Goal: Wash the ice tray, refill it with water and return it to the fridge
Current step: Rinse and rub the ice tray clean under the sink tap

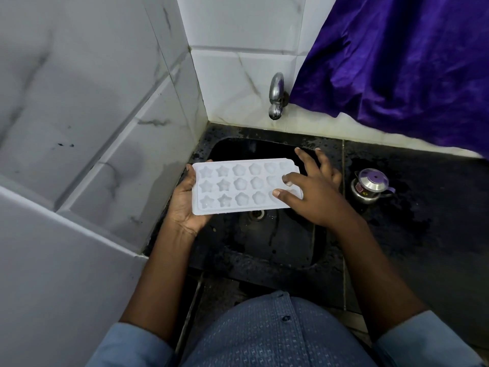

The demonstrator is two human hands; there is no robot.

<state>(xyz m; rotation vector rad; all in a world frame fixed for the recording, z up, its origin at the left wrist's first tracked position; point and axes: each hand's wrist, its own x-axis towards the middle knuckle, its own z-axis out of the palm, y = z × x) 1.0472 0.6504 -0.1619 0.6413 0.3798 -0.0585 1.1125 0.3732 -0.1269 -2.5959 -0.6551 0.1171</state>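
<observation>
- Over sink [264, 247]: ice tray [246, 186], level.
- At tray's 9 o'clock: left hand [185, 205], grasping the end.
- At 3 o'clock: right hand [312, 192], splayed, fingertips resting on top.

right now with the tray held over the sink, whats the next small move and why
Probably lift the right hand off the ice tray and reach up to open the tap. No water stream shows from it, the tray sits cavities-up over the sink, and the left hand grips its left end from below, so that hand could likely hold it alone.
</observation>
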